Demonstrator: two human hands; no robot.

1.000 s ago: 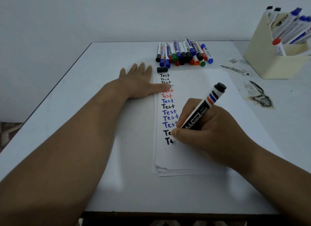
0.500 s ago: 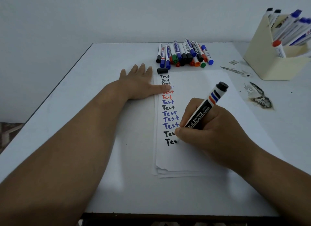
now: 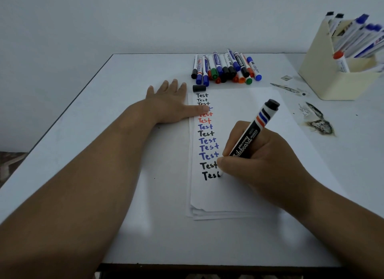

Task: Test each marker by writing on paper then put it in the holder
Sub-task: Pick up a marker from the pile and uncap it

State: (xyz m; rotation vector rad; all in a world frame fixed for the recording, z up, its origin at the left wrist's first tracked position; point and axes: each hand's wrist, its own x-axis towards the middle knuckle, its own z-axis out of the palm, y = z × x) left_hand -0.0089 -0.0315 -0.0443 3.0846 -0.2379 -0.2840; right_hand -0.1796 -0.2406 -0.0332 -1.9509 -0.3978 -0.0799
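My right hand grips a black whiteboard marker, its tip down on the paper at the end of the lowest black "Tes". A column of "Test" words in black, red and blue runs down the sheet's left side. My left hand lies flat on the table, its thumb pressing the paper's left edge. The marker's black cap lies just above the sheet. A pile of several capped markers sits behind it. The cream holder at the far right holds several markers.
The white table has scorched, peeling patches to the right of the paper and a scraped streak near the holder. A grey wall stands close behind the table. The sheet tops a thin stack of papers.
My right hand has moved rightward along the bottom line while writing; the word grew from "T" to "Tes". The left hand has stayed in place.
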